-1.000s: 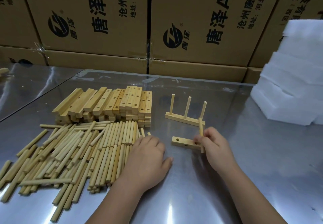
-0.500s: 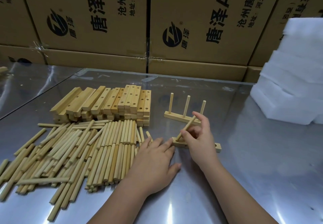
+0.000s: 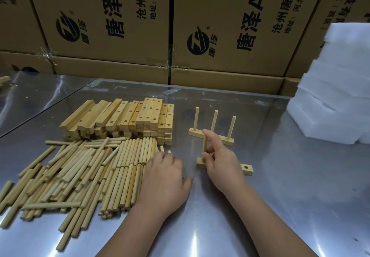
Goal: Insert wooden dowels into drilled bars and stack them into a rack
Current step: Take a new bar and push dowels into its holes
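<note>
A drilled bar (image 3: 247, 169) is seen lying flat on the steel table (image 3: 280, 196), and every place below is given from it. At its left end a dowel (image 3: 205, 146) is held upright by the right hand (image 3: 222, 162). The shaft is pinched between thumb and curled fingers, and the forefinger tip is set on the dowel's top. The lower end of the dowel meets the bar, but how deep it is seated cannot be told. The hole at the bar's right end is left uncovered, and the middle of the bar is hidden by the hand.

Just beyond the bar, a finished bar (image 3: 230, 141) is stood with three dowels upright in it. To the left of the bar, the left hand (image 3: 164, 176) is laid palm down with its fingers relaxed on the nearest sticks of a heap of loose dowels (image 3: 80, 172), and the thumb is spread on the table; nothing is seen to be clasped. Beyond that heap, left of the bar and farther back, a stack of drilled bars (image 3: 128, 116) is piled in rows.

Along the table's far edge, behind the bar, cardboard boxes (image 3: 220, 6) printed with black characters are stacked and taped shut, so their contents are hidden. To the far right of the bar, white foam blocks (image 3: 336, 96) are piled
</note>
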